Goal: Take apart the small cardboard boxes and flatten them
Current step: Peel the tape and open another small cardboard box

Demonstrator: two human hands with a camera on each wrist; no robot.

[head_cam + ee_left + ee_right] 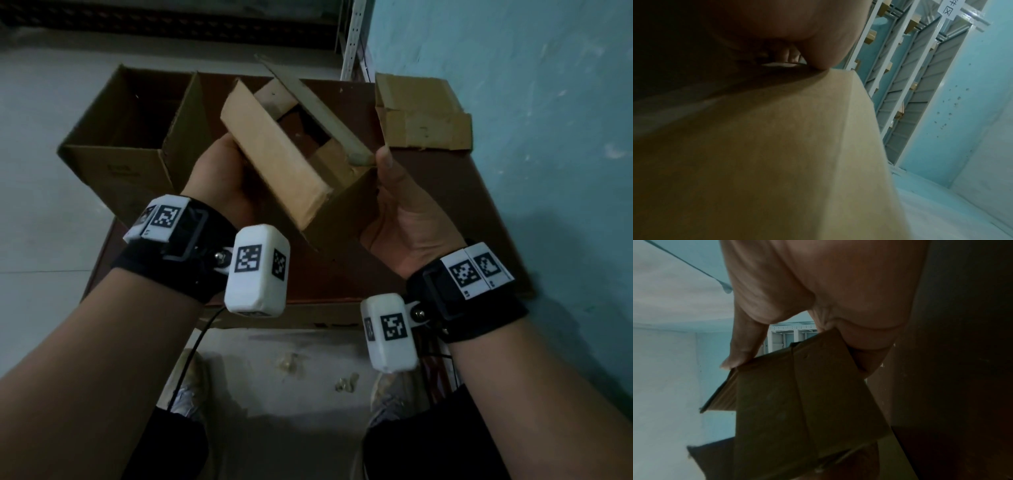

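Note:
I hold a small tan cardboard box (284, 164) tilted in the air above a brown board (445, 222), its top flaps standing open. My left hand (219, 171) grips its left side, with the fingers hidden behind the box. My right hand (397, 205) holds the right side, and its thumb (386, 161) presses the end of the long far flap (322, 113). The left wrist view shows the box wall (777, 146) against my palm. In the right wrist view my thumb (744, 345) pinches the box (803, 394). A flattened small box (421, 116) lies at the board's far right.
A large open carton (133, 130) stands at the left, touching the brown board. A turquoise wall (531, 102) runs close along the right, and white shelving uprights (352, 41) stand behind. On the pale floor near my shoes (191, 387) lie scraps of tape (291, 363).

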